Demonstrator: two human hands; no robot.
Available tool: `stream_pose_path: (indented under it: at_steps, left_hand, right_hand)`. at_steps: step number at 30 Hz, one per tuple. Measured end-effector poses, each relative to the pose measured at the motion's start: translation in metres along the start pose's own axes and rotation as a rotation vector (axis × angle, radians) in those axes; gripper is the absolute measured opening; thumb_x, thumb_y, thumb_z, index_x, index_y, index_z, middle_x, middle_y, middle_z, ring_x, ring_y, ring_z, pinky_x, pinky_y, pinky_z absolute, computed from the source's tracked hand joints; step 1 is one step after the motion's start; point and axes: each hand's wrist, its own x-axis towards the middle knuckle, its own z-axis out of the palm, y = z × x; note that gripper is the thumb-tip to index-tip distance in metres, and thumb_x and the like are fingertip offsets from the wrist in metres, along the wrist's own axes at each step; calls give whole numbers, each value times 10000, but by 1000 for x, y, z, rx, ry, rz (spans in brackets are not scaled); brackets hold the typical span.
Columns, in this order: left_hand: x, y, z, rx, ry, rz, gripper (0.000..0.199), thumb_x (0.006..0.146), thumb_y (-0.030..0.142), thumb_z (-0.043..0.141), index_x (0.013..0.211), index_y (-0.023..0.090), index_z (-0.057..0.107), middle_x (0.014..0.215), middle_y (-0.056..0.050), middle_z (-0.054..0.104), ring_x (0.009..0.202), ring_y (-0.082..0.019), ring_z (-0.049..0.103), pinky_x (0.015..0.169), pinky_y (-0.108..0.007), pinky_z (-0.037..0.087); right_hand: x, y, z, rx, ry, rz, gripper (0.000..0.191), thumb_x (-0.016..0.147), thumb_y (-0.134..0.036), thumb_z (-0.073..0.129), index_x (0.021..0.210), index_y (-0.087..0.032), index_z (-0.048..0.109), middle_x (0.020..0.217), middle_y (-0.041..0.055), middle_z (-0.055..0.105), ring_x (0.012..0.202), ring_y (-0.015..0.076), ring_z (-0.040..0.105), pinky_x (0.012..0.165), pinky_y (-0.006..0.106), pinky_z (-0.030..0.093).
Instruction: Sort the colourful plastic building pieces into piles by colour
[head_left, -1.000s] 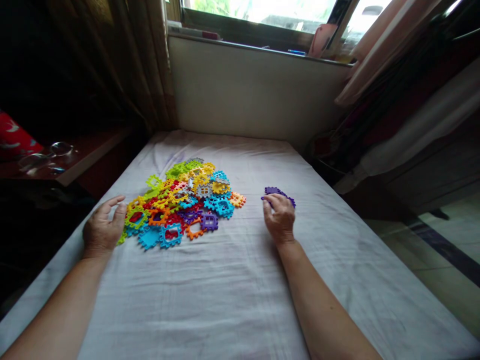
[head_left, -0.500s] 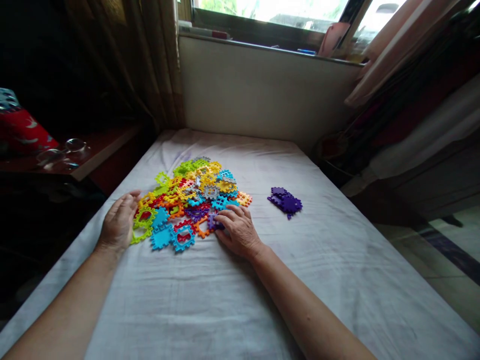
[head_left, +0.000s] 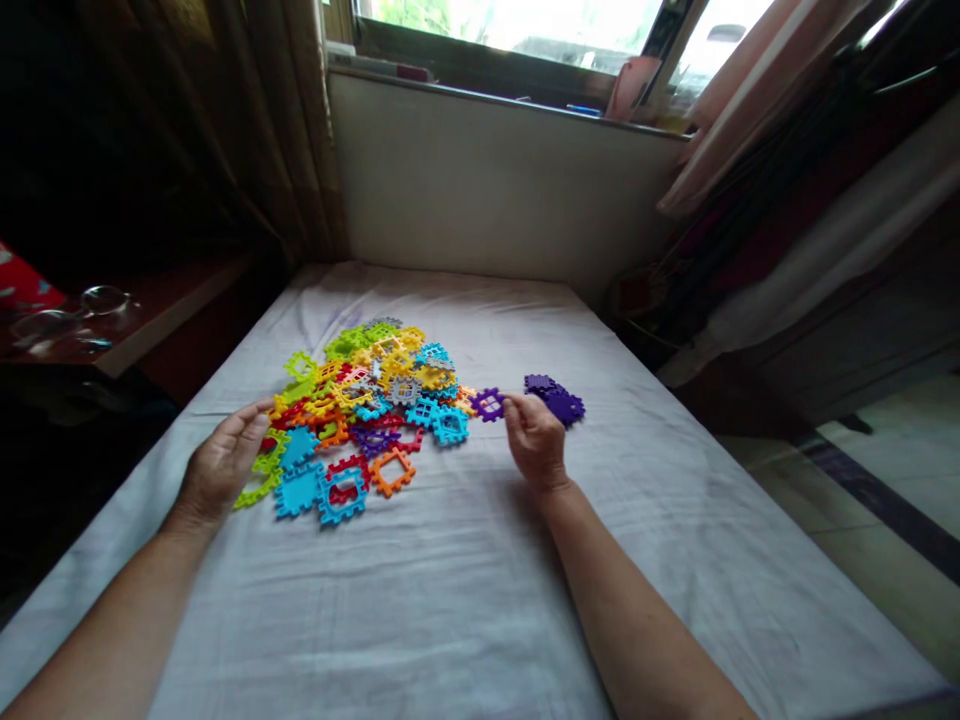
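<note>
My right hand pinches a purple interlocking toy tile with a window-like lattice, held between the mixed pile and the dark purple group. The mixed pile of interlocking toy tiles is yellow, green, blue, red, orange and grey, some solid and some framed. At its left edge rests my left hand, open, fingers extended beside the lime-green tiles. To the right, several dark purple tiles lie overlapped, partly behind my right hand. An orange frame tile is at the pile's front.
A pale sheet covers the flat surface under the tiles. On the left, a dark wooden table carries clear eyeglasses and a red item. Hanging clothes line the right side; a wall and window are behind.
My right hand has lifted a purple lattice tile from the pile's front right and carried it right, towards the dark purple group. My left hand stays by the pile. The view has shifted slightly.
</note>
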Motion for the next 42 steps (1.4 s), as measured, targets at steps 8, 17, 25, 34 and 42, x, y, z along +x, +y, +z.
stream_pose_path:
  at_steps: [8,17,25,34,42]
  left_hand:
    - [2,-4,3,45,-24,-33,710,753,689,562,1273,209,631,1354,-101,638,996,-253,674,1017,-450,499]
    - [-1,2,4,67,-15,7,665,768,652,555,1254,207,642,1326,-93,657,912,-215,675,938,-389,540]
    - [-2,3,4,48,-37,32,646,770,652,571,1226,202,652,1359,-101,640,1019,-241,681,994,-403,523]
    - [1,1,7,56,-30,81,598,777,610,563,1189,188,660,1364,-108,638,1258,-267,588,1112,-411,438]
    - [-1,3,8,50,-39,92,623,783,607,560,1200,153,654,1369,-139,631,1283,-271,575,1138,-405,410]
  right_hand:
    - [-1,74,-24,-321,139,276,369,950,-442,453,937,-196,728,775,100,705,698,220,595,655,329,421]
    - [-3,56,-18,-384,127,76,315,976,-349,453,985,-186,722,978,137,713,914,272,584,861,403,436]
    - [-13,-24,34,-164,-312,-150,358,930,-385,584,1249,-242,660,1324,107,636,1218,263,540,1027,414,404]
    - [-23,-64,28,45,-610,-362,243,962,-412,564,1077,-264,721,1208,48,718,1140,212,605,1016,396,390]
    - [-17,-60,39,-144,-490,-164,376,909,-463,635,1216,-250,684,1363,112,627,1301,305,502,1066,481,359]
